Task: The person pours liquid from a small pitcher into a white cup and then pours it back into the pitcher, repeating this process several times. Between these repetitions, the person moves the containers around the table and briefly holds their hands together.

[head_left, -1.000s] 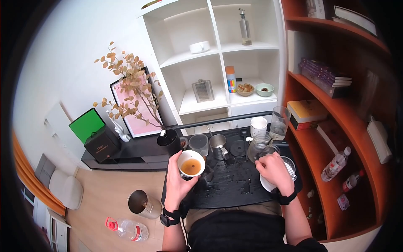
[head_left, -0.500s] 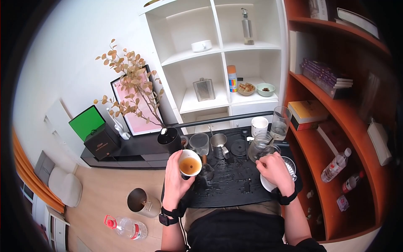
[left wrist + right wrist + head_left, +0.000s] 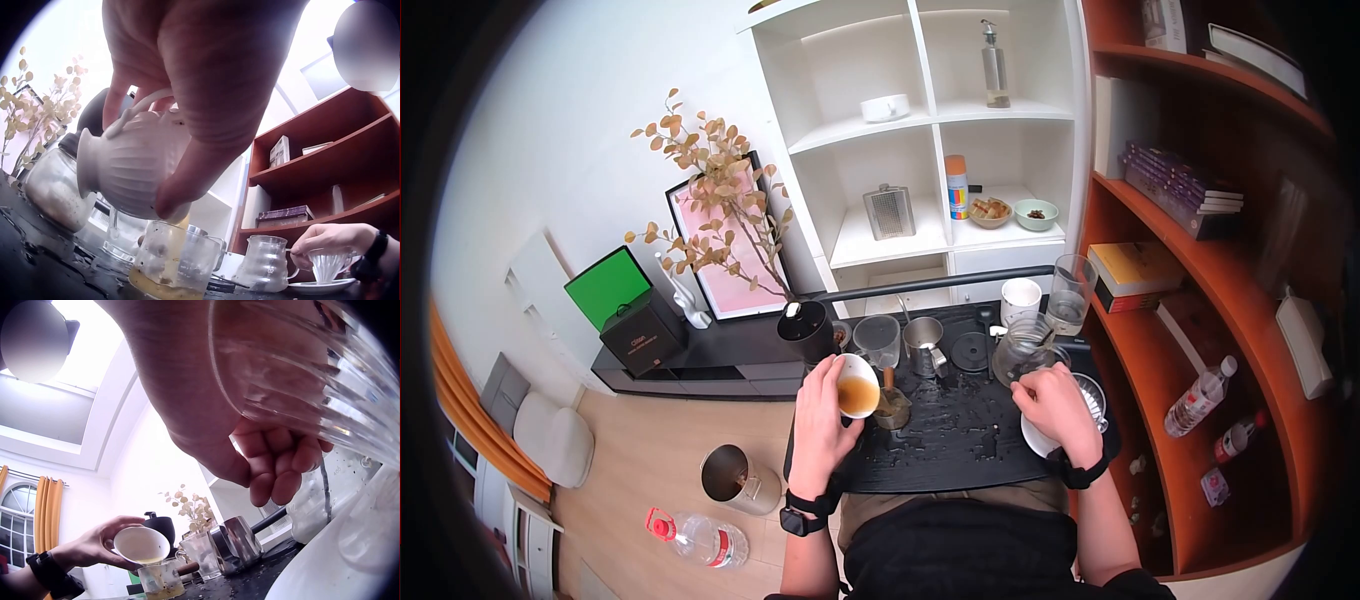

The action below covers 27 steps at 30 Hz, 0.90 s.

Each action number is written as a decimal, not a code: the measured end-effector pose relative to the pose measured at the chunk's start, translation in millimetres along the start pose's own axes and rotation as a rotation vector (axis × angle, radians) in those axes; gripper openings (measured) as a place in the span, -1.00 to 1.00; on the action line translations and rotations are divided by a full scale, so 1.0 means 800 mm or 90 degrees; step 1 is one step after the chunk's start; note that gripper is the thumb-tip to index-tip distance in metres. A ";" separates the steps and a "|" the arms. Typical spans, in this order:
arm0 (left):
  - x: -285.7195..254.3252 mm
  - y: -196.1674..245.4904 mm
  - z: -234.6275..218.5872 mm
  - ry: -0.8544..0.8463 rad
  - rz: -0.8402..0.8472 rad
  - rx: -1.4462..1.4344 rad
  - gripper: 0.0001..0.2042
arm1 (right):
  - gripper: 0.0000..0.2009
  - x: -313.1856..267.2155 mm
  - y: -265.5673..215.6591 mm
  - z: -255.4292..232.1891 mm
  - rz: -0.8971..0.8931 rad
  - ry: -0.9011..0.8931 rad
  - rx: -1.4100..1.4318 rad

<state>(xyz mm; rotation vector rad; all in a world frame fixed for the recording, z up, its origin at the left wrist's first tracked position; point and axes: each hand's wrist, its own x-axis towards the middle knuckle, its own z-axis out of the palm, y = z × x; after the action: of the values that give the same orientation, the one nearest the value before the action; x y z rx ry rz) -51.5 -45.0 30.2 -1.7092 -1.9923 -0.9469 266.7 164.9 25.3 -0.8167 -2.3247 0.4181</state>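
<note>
My left hand [image 3: 822, 425] grips a white ribbed cup [image 3: 134, 165] by its side, tilted over a small glass pitcher [image 3: 194, 250]. A yellowish-brown stream runs from the lip into the pitcher, where a shallow layer of the same liquid lies. The pitcher's wooden handle [image 3: 189, 569] points sideways. My right hand [image 3: 1058, 412] hangs loosely curled over a white saucer [image 3: 320, 285] and a ribbed clear glass cup [image 3: 326, 265]. Its fingertips come close to the handle of a glass carafe [image 3: 262, 262], and nothing shows between them.
The wet black tray [image 3: 945, 455] also bears a steel jug [image 3: 923, 348], another clear glass vessel [image 3: 877, 340], a black pot [image 3: 805, 335], a white mug [image 3: 1020, 298] and a tall glass [image 3: 1072, 290]. A steel bin [image 3: 745, 485] and a large water bottle [image 3: 710, 540] stand on the floor.
My left hand has tipped the cup from nearly level toward the pitcher, and the brown liquid has run to its lip. My right hand has stayed in place.
</note>
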 end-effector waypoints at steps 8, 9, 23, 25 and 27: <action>0.008 0.011 -0.012 -0.037 0.043 0.024 0.05 | -0.67 0.000 -0.002 -0.004 0.019 -0.019 0.005; 0.009 0.012 -0.015 -0.047 0.054 0.031 0.05 | -0.67 0.000 -0.003 -0.004 0.021 -0.019 0.003; 0.018 0.021 -0.019 -0.107 0.172 0.190 0.11 | -0.67 0.000 0.001 0.000 0.012 -0.013 0.002; 0.017 0.018 -0.015 -0.107 0.187 0.210 0.10 | -0.67 0.000 0.001 -0.001 0.012 -0.015 0.005; 0.016 0.018 -0.014 -0.106 0.207 0.244 0.10 | -0.67 0.000 0.000 -0.001 0.014 -0.016 0.005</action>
<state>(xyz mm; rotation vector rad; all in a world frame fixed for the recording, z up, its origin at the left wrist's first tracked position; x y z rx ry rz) -42.0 -42.4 50.2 -1.8495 -1.7694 -0.2990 267.4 165.3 25.8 -0.8378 -2.3370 0.4489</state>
